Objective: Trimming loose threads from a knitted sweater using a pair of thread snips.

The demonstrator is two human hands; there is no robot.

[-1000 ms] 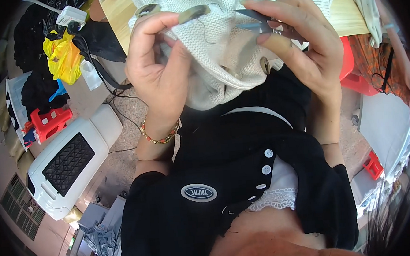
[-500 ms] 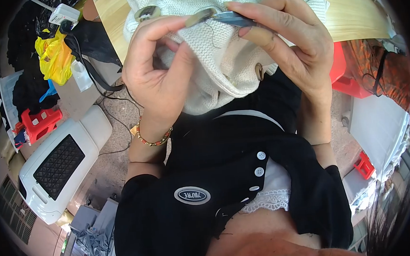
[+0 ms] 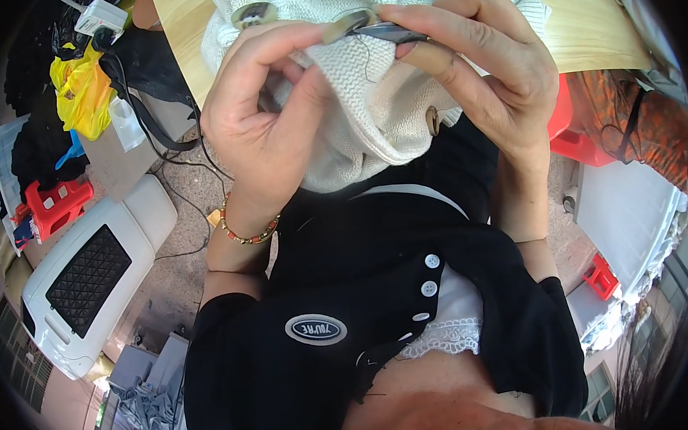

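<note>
A cream knitted garment [image 3: 358,127] lies bunched over the table edge and my lap. Closed on its edge, my left hand [image 3: 271,117] pinches the knit beside a large brown-and-beige button [image 3: 350,25]. My right hand [image 3: 496,68] grips small grey metal thread snips [image 3: 392,31], their tip against that button; the handles are mostly hidden by my fingers. From the button a loose dark thread [image 3: 368,62] hangs over the knit. Another button [image 3: 255,15] shows beyond my left hand, and a third button [image 3: 433,120] sits lower on the garment.
The wooden table [image 3: 601,34] is in front of me. At left are a yellow plastic bag [image 3: 84,93], black cables, a red plastic stool [image 3: 58,207] and a white seat with a quilted black pad [image 3: 89,279]. Orange patterned cloth [image 3: 629,119] covers something red at right.
The view has shifted slightly. The snips have turned a little at the button, with both hands staying in nearly the same place and keeping their grips.
</note>
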